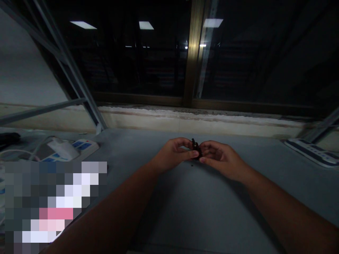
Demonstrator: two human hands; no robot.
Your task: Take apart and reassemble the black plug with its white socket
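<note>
A small dark object (196,148) with an uneven outline is held between my two hands, just above the grey tabletop; its kind cannot be made out. My left hand (176,153) pinches it from the left, thumb in front and fingers behind. From the right, my right hand (218,157) has its thumb and fingers closed at the object's lower right side. A tiny dark piece (192,165) lies on the table just below the hands.
On the left, a white power strip (88,146) carries a plugged-in white adapter (63,148) and cables. Another power strip (312,152) lies at the right. Metal frame posts (76,77) rise at the side, before a dark window (137,63). A pixelated patch covers the lower left.
</note>
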